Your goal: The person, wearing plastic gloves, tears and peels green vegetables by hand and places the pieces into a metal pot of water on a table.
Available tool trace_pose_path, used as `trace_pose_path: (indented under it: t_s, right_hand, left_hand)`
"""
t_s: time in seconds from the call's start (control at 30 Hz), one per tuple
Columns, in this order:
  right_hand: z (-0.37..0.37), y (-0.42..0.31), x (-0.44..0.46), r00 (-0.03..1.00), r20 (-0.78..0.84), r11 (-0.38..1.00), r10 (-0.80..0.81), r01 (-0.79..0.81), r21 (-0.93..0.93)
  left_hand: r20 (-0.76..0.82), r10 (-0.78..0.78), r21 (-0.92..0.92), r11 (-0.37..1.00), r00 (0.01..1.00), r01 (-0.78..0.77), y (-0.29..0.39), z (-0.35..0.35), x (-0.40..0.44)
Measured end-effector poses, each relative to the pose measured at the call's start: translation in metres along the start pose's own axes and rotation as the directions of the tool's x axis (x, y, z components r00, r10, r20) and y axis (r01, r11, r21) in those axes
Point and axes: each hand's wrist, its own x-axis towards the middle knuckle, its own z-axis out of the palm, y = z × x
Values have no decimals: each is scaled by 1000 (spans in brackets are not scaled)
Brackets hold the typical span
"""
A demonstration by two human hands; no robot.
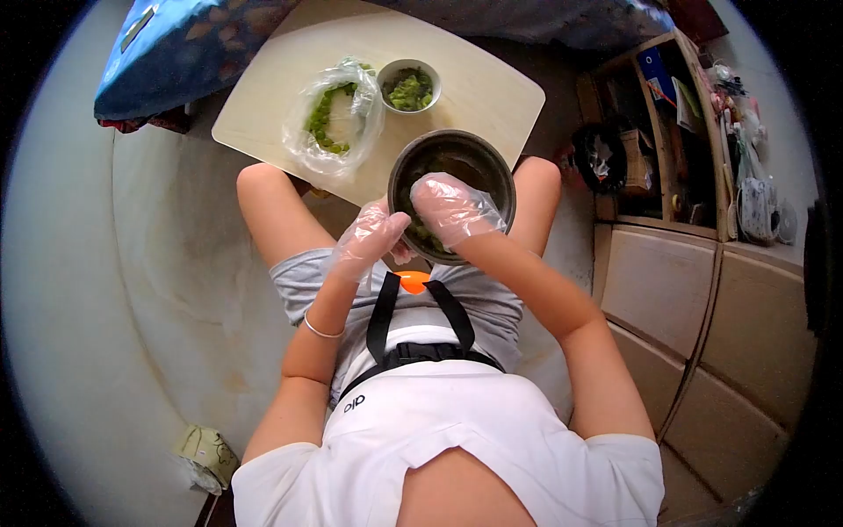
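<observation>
A dark round metal bowl [500, 176] with green pieces and dark liquid inside is held between my knees, by the table's near edge. My left hand [371, 235], in a clear plastic glove, grips the bowl's near left side, thumb by the rim and fingers curled below it. My right hand [450, 209], gloved too, reaches down into the bowl; its fingertips are hidden, so whether it holds anything does not show. Beyond, a small white bowl [385, 81] holds chopped greens [408, 90]. Left of it lies an open clear plastic bag [303, 132] with green pieces [323, 132] in it.
The cream table [255, 110] stands in front of me, against a blue patterned cloth [184, 53]. To my right is a wooden shelf cabinet [663, 132] with assorted items. A green packet [207, 452] lies on the floor at lower left.
</observation>
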Motion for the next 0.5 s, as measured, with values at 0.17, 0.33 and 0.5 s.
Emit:
trace_pose_path:
  t_s: [0.17,0.33,0.5]
  right_hand:
    - [-5,19,12,991,127,999,27,-30,16]
    - [-31,34,-2,982,66,953,176,-187,237]
    - [-34,34,-3,997,-39,975,66,-57,215]
  left_hand:
    - [-51,-74,78,994,996,78,1,-3,5]
    - [-77,-68,-83,995,995,61,11,-1,-2]
    - [-53,-5,70,998,999,9,9,-7,0]
